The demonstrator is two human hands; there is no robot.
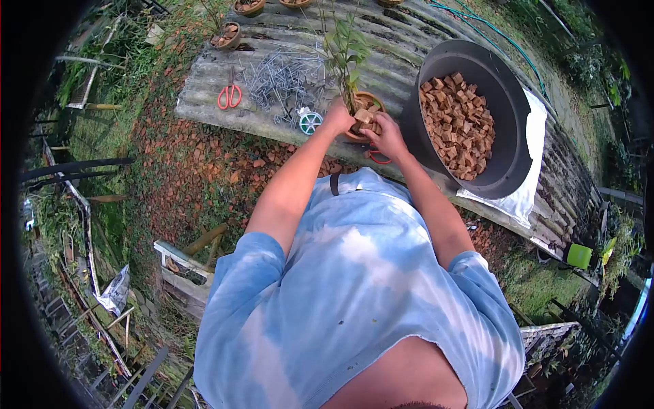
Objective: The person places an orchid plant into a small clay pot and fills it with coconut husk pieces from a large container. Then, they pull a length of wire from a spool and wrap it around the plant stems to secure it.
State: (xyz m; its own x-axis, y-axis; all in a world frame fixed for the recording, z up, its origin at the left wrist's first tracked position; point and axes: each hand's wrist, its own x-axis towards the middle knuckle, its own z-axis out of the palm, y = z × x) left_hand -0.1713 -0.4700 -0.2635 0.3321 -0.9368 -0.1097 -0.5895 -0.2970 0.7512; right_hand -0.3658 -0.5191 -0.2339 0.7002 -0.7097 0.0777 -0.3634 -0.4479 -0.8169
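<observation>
Both our hands close over the pot [361, 109] on the bench [272, 123] — the left hand [338, 119] steadies its rim, the right hand [386, 133] presses a chunk [362, 116] in beside the plant [344, 51]. Push too hard and, we judge, the pot tips off the bench edge — or the stem snaps. The tub [504, 102] sits right of the pot, the scissors [229, 95] left.

A person in a pale blue and white tie-dye shirt [354, 286] works at a grey corrugated bench [409, 41]. A terracotta-orange clay pot [363, 102] holds a green leafy plant [344, 48]. A dark grey tub [504, 102] contains reddish-brown chunks [458, 123] and sits on a white sheet [528, 184]. Orange-handled scissors [229, 95] lie beside silvery grey wire pieces [286, 78] and a teal and white spool [310, 122]. Rust-red chips [197, 170] cover the ground.
</observation>
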